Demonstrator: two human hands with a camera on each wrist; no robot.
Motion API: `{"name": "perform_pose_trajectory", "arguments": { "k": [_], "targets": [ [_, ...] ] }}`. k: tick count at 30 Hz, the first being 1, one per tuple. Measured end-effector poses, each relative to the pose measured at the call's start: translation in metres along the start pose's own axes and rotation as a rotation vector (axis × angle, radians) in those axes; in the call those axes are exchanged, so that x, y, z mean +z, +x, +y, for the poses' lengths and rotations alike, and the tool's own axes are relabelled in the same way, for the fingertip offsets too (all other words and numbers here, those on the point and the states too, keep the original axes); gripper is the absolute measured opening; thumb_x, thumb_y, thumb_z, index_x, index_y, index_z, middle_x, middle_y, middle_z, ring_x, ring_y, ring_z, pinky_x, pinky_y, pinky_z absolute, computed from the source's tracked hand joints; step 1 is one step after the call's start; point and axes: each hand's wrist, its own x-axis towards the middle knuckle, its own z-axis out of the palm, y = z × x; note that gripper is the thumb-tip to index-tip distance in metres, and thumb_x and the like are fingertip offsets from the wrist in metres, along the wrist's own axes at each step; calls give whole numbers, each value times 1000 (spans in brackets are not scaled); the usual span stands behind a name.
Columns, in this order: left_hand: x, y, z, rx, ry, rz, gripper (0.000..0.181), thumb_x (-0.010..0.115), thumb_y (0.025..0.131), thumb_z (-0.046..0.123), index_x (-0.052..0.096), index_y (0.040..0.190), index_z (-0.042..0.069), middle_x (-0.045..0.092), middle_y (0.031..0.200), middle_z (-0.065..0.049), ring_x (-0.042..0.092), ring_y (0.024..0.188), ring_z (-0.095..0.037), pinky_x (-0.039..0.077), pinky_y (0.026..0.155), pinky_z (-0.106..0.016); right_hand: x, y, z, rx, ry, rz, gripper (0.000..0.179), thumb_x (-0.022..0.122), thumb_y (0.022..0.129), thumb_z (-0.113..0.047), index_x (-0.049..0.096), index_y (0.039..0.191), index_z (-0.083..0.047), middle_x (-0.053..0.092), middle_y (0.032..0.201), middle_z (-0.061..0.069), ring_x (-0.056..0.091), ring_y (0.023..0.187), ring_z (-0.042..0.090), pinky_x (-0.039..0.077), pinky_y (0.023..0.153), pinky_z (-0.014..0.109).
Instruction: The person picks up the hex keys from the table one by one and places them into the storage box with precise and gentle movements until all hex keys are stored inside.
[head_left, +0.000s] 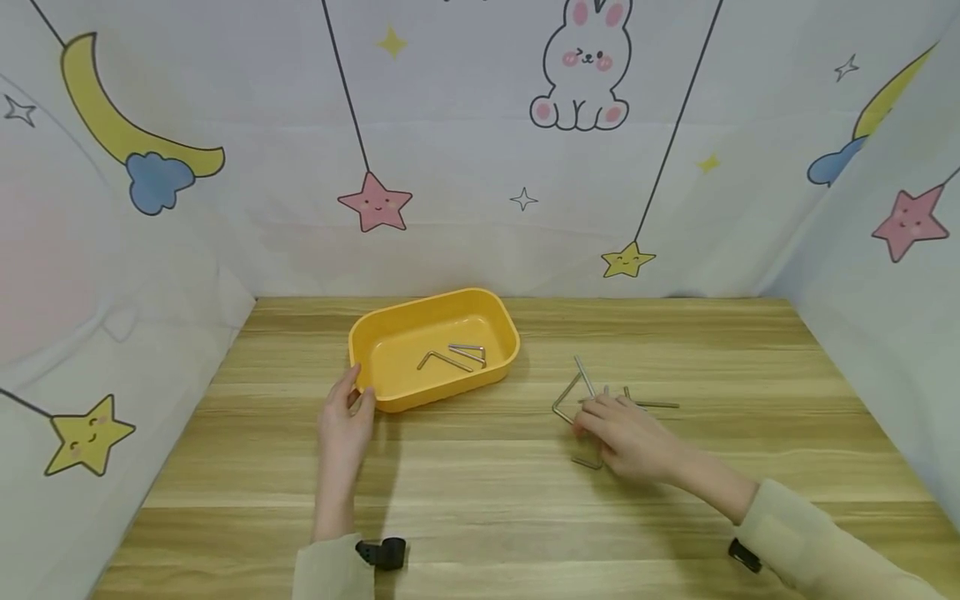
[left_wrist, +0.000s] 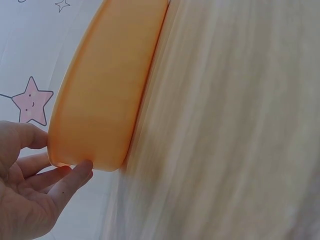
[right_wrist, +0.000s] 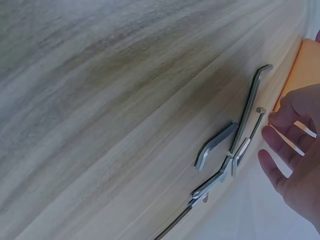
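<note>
In the head view, my left hand (head_left: 347, 429) is at the near left corner of a yellow plastic tray (head_left: 442, 391). The left wrist view has the thumb and fingers (left_wrist: 75, 182) around that end, holding the tray wall (left_wrist: 110, 90). Several L-shaped hex keys (head_left: 450, 362) lie inside on its floor. To the right, my right hand (head_left: 633, 437) is over a loose group of more hex keys (head_left: 554, 407), partly hiding them. Seen from the right wrist, its fingers are spread and bent a little, with nothing between them, beside the scattered hex keys (right_wrist: 216, 142).
Both hands work over a wood-grain table (head_left: 465, 500). A white cloth with printed stars and a rabbit (head_left: 587, 71) hangs behind it and at both sides. Black straps (head_left: 382, 553) show at the sleeve cuffs.
</note>
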Motion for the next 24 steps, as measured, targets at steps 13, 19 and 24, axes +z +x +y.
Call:
{"name": "perform_pose_trajectory", "arguments": {
  "k": [13,19,24],
  "targets": [
    [0,-1,1,-2,-1,-12,49,48,98,14,40,145,3,33,153,-21,48,129,-42,46,106,-46,11,-9,6,-98,-99,10,33,62,72,4,59,97,-18,50,89,-7,46,86,12,46,73,35],
    [1,0,0,4,-15,-7,49,49,98,13,40,145,3,34,153,-21,48,129,-42,46,106,-45,16,-10,6,-119,-84,49,30,62,74,5,58,92,-19,49,89,-7,44,85,11,48,76,37],
    [1,0,-1,11,-9,3,49,50,98,13,41,144,3,35,153,-21,49,128,-42,47,106,-45,16,-9,6,-140,-113,76,29,61,74,5,57,90,-19,45,85,-8,40,82,10,45,74,35]
  ]
}}
